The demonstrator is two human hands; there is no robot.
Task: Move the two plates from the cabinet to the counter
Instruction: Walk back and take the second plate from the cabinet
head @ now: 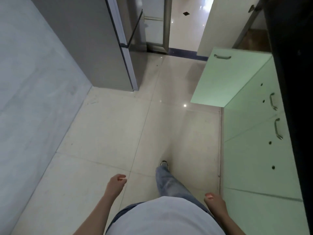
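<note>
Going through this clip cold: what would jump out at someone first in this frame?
First, the pale green cabinet door swung open into the aisle at right, below the dark counter edge. Next, the person's own body at the bottom: left hand and right hand, both empty, either side of a light shirt, one jeans leg stepping forward on the glossy tiled floor. No plates are in view.

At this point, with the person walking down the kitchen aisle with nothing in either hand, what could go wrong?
1. The open cabinet door juts into the aisle on the right; a hip or the right hand might knock it.
2. The floor looks glossy, so the leading foot could slip.
3. No plates are visible, and both hands, including the left hand, hold nothing; the wrong cabinet may get searched.
</note>
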